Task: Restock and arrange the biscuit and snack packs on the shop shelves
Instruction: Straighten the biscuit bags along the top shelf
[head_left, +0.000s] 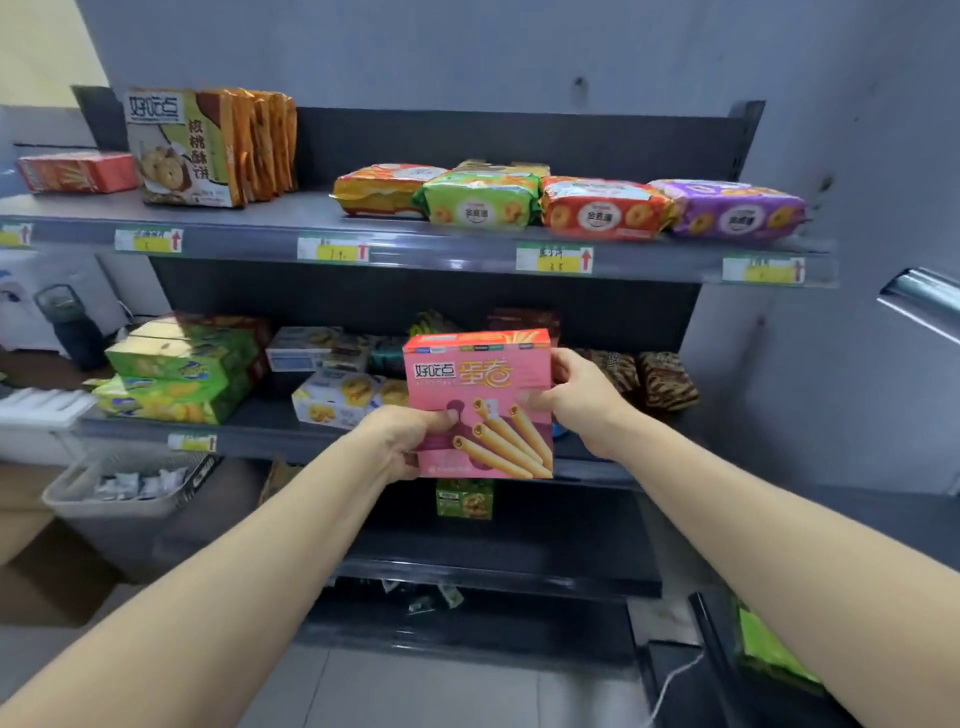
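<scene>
Pink box (480, 400) upright in front of middle shelf (270, 426), hiding packs behind. Left hand (402, 441) grasps lower-left corner; right hand (576, 395) grasps right edge, fingertips hidden behind box.

Left hand (402, 434) & right hand (574, 397) grip upright pink cardboard egg-roll box (480, 405) in front of dark grey metal middle shelf (249, 428).

Shelf stock, counted

One pink box (483, 379), two hands on it: left hand (410, 436) and right hand (576, 395). Top shelf (311, 218): four flat biscuit packs (602, 210) in front, a fifth half-hidden behind, one red box (78, 172) far left, five price labels (553, 258). Middle shelf (270, 421), right: two brown packs (667, 379).
</scene>
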